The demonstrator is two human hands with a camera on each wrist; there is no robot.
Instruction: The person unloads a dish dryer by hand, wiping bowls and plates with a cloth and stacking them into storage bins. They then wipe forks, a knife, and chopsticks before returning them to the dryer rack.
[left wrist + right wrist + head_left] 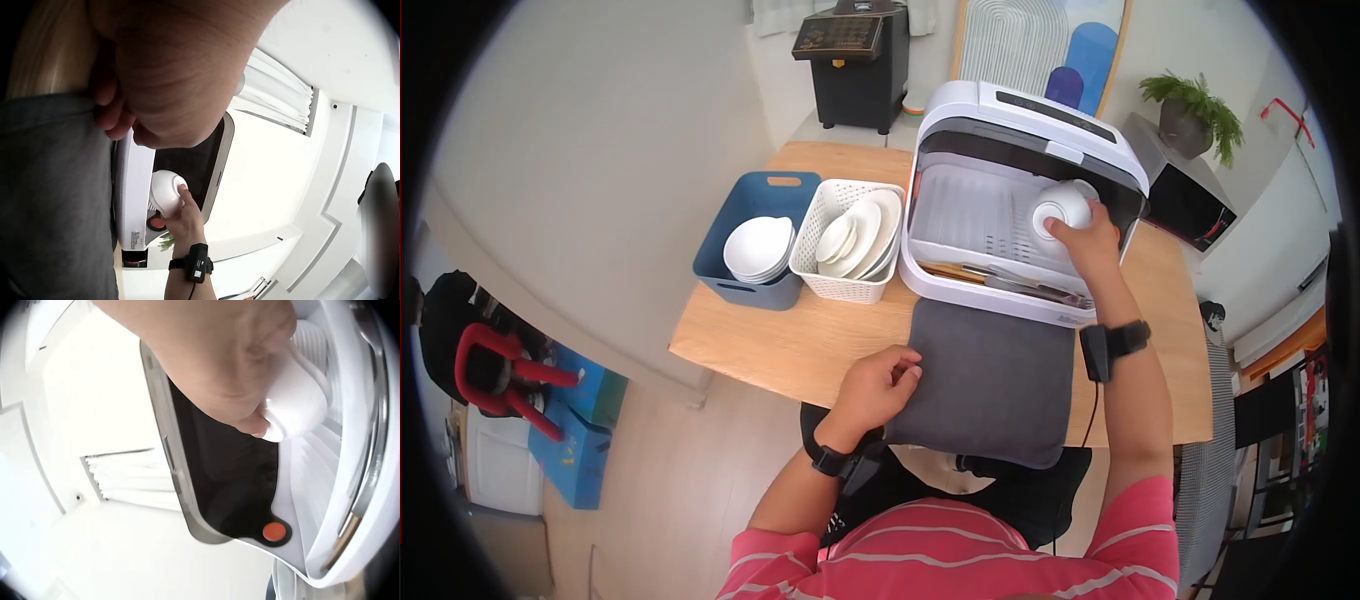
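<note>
Over the right part of an open-lidded dish cabinet (960, 205), my right hand (1092, 245) grips a white bowl (1045, 218) whose base ring faces up. The right wrist view shows the thumb pressed against the base of the bowl (300, 403), close over the ribbed rack. A second rounded white shape (1084, 188) shows just behind it in the head view. My left hand (875, 388) holds nothing; its fingers hang loosely curled beside the left edge of a dark grey mat (995, 380).
Chopsticks and metal cutlery (1000, 280) lie in the cabinet's front tray. To its left stand a white basket (855, 290) with plates and a blue bin (735, 290) with stacked white bowls. The raised dark lid (219, 469) stands behind the right hand.
</note>
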